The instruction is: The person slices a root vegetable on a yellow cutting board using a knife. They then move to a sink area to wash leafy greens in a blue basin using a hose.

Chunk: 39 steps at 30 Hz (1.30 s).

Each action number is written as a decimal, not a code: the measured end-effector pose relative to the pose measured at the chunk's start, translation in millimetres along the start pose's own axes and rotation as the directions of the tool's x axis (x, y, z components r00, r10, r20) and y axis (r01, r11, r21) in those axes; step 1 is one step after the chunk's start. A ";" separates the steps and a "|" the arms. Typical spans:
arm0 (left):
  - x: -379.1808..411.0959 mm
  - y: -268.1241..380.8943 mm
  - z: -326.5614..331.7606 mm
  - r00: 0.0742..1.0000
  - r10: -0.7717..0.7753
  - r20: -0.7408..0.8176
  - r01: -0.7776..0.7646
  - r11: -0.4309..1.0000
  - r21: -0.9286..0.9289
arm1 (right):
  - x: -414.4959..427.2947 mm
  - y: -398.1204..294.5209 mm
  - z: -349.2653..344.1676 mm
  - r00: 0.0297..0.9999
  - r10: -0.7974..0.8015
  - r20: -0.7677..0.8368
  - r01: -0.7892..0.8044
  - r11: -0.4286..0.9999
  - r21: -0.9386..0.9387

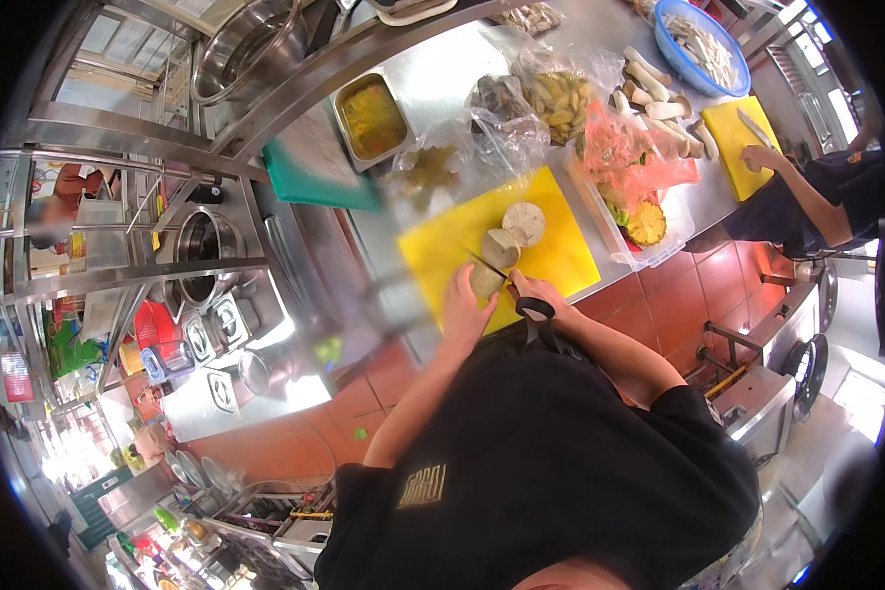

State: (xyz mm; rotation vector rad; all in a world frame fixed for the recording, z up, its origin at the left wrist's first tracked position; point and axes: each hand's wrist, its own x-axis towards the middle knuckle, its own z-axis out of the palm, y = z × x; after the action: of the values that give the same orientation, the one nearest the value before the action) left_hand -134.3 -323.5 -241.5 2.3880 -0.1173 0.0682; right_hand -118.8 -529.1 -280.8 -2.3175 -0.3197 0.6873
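My left hand [466, 310] holds a short cylinder of a pale grey-beige food log [487, 281] on a yellow cutting board [560, 258]. In my right hand [542, 291] is a knife [479, 255], its thin dark blade running along the far end of that cylinder. Just beyond the blade lies a second round piece [500, 248] with a cut face turned up. Touching it, farther off, is a third piece [523, 223] with a speckled top. My fingers partly hide the held cylinder, and the knife handle is mostly covered by my right hand.
Left of the board are a green cutting board [317, 177] and a metal pan of yellow food [372, 118]. A plastic tub [619, 240] with pineapple stands right. Beyond are king oyster mushrooms [660, 92]. Another person's hand [761, 157] rests near a knife [756, 127].
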 end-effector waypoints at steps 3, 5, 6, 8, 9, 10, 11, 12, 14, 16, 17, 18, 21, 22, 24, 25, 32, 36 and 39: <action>-7.0 -13.4 12.3 0.999 0.018 -0.039 -0.018 1.000 0.011 | -17.5 -22.0 -27.5 1.000 0.005 -0.023 -0.005 1.000 0.021; -8.0 -4.5 -1.1 1.000 -0.003 0.005 0.003 0.999 0.052 | -35.0 -31.5 -36.4 0.999 0.012 -0.031 -0.011 1.000 0.025; -8.5 -6.0 -2.1 1.000 -0.009 0.014 0.009 0.999 0.043 | -38.9 -33.8 -38.7 0.999 -0.010 -0.043 0.010 1.000 0.016; -9.3 -8.3 -2.7 0.999 -0.021 0.033 0.020 0.999 0.026 | -46.9 -40.2 -42.4 0.998 -0.037 -0.046 0.037 0.999 0.002; -9.3 -8.6 -3.6 0.998 -0.032 0.053 0.031 0.999 0.029 | -52.0 -44.0 -42.0 0.999 -0.039 -0.033 0.039 0.999 -0.003; -8.7 -9.0 -4.2 0.996 -0.044 0.072 0.042 0.999 0.032 | -54.7 -45.6 -41.7 0.999 -0.041 -0.020 0.041 0.999 -0.007; -7.6 -9.3 -4.2 0.994 -0.056 0.093 0.053 0.998 0.035 | -53.9 -43.6 -41.0 0.999 -0.040 -0.014 0.039 0.999 -0.021; -6.6 -7.8 -6.9 0.996 -0.037 0.082 0.033 0.998 0.045 | -53.3 -41.6 -37.7 0.999 -0.036 -0.008 0.036 0.999 -0.030; -3.0 -4.4 -10.7 0.998 0.001 0.062 -0.005 0.998 0.065 | -55.7 -39.1 -32.4 1.000 -0.029 -0.001 0.029 0.999 -0.035; -2.0 -5.2 -12.3 0.997 0.001 0.071 -0.006 0.998 0.066 | -56.8 -42.0 -31.8 1.000 -0.027 -0.006 0.027 0.999 -0.025; -2.0 -5.1 -12.9 0.997 0.001 0.076 -0.006 0.998 0.067 | -57.4 -42.6 -31.0 1.000 -0.019 -0.001 0.019 1.000 -0.023; -1.0 -4.3 -13.7 0.997 -0.008 0.082 0.003 0.998 0.063 | -56.9 -43.1 -30.8 1.000 -0.011 0.004 0.011 1.000 -0.021; 0.8 -2.7 -15.3 0.995 -0.029 0.096 0.024 0.998 0.051 | -57.3 -45.9 -32.8 1.000 0.001 0.010 -0.001 1.000 -0.021; 0.9 -2.7 -15.1 0.995 -0.031 0.098 0.027 0.999 0.047 | -58.3 -47.6 -34.1 1.000 0.003 0.012 -0.003 1.000 -0.023; 1.1 -2.8 -15.5 0.995 -0.033 0.099 0.029 0.999 0.044 | -59.1 -52.3 -38.7 1.000 0.009 0.022 -0.009 1.000 -0.025; 1.5 -2.9 -16.0 0.995 -0.033 0.099 0.028 0.999 0.044 | -59.0 -53.4 -40.0 1.000 0.011 0.027 -0.011 1.000 -0.026; 3.4 -3.9 -18.6 0.991 -0.063 0.122 0.069 0.997 -0.045 | -54.8 -46.0 -35.0 0.999 -0.006 0.041 0.007 1.000 -0.013; 4.1 -6.4 -18.0 0.990 -0.068 0.126 0.075 0.996 -0.050 | -50.9 -44.7 -34.2 0.997 0.017 0.074 -0.018 1.000 0.008; 3.4 -9.8 -17.5 0.990 -0.065 0.129 0.074 0.995 -0.070 | -47.0 -43.7 -33.4 0.995 0.026 0.093 -0.028 0.999 0.025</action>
State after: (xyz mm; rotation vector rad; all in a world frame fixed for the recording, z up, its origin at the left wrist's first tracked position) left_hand -130.1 -304.7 -235.1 2.3184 -0.0945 -0.1184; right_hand -140.8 -534.4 -212.1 -2.2732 -0.3207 0.8098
